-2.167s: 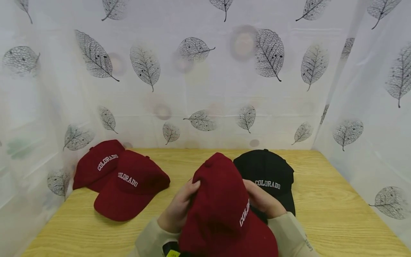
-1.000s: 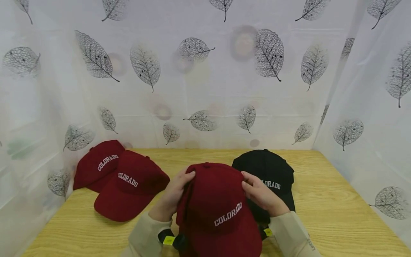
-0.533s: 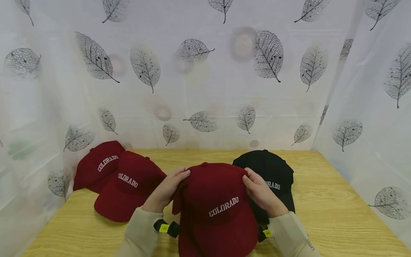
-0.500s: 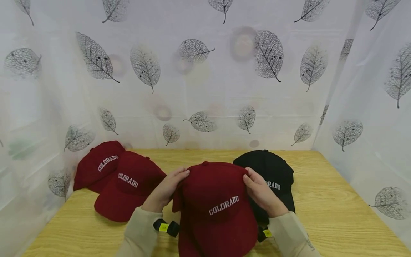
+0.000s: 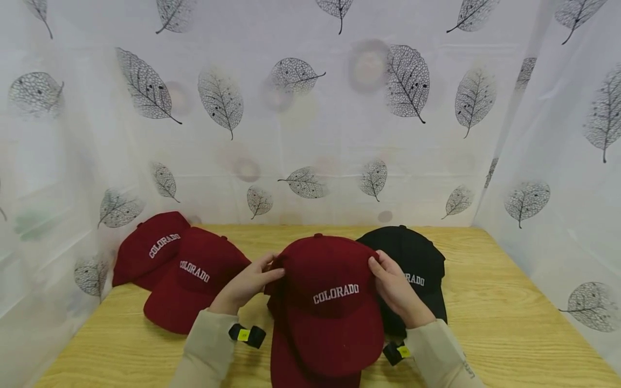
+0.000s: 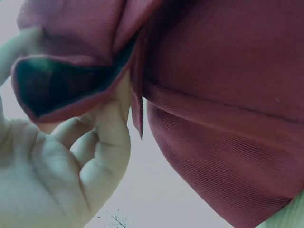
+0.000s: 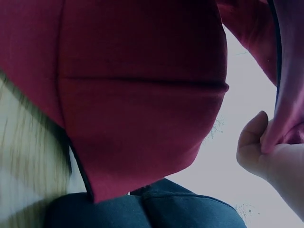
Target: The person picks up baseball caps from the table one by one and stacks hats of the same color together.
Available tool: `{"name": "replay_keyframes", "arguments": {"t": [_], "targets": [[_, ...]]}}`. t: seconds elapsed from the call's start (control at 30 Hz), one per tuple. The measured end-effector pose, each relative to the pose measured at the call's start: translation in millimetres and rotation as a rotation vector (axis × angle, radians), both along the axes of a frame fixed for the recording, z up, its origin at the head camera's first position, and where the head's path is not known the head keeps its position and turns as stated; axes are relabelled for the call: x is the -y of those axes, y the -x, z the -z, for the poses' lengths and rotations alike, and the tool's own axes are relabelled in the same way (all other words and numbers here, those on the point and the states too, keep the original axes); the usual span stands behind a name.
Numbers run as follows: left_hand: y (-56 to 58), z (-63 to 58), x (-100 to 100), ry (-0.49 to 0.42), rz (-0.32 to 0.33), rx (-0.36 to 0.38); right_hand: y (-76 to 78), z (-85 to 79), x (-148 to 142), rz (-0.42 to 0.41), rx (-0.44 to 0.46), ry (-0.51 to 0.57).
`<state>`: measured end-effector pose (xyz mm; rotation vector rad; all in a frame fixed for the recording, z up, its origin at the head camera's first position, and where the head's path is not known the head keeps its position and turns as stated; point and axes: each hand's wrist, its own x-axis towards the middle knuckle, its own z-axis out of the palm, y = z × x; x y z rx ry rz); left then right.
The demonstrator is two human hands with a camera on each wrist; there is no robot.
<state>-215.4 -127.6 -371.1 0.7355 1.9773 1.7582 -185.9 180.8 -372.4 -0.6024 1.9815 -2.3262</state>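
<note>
A dark red cap lettered COLORADO is held at the table's front middle, brim towards me. My left hand grips its left side; in the left wrist view, the fingers curl at a folded edge with a dark inside. On the opposite side, my right hand pinches the cap's upper edge, as the right wrist view also shows with the thumb against the cloth. Beneath the held cap, a second red brim sticks out; the rest of that cap is mostly hidden.
A black COLORADO cap stands just behind my right hand, partly covered. Two red caps overlap at the left, the front one near my left hand and the rear one by the curtain. A leaf-print curtain encloses the wooden table.
The held cap has turned from sideways to face me, its lettering now nearly level. My left hand has moved left and its fingers have shifted. The second brim now shows below.
</note>
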Motion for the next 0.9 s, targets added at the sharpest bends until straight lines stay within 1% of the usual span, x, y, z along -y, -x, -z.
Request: {"name": "replay_keyframes", "arguments": {"t": [0.13,0.23,0.37,0.5,0.57,0.63,0.77,0.9], "targets": [[1.8,3.1,-0.8,0.025,-0.038,0.001,0.5,-0.1,0.1,0.021,0.026,-0.058],[2.9,5.9,-0.6,0.046,-0.05,-0.007,1.0,-0.3,0.4,0.031,0.058,-0.095],[4.0,8.7,-1.0,0.072,-0.061,-0.037,2.4,0.3,0.9,0.046,0.113,-0.141],[4.7,10.7,-0.2,0.101,-0.099,-0.067,3.0,2.3,0.4,0.05,0.147,-0.22],[5.3,12.2,0.4,0.107,-0.119,-0.063,3.1,3.7,-0.2,0.049,0.157,-0.268],[6.4,14.4,0.4,0.107,-0.131,-0.043,3.0,4.7,-0.5,0.055,0.167,-0.309],[8.1,18.8,-0.6,0.116,-0.13,-0.009,4.3,7.1,-1.1,0.077,0.195,-0.37],[8.9,22.7,-0.4,0.147,-0.123,-0.016,6.5,8.8,-2.4,0.083,0.198,-0.428]]}}
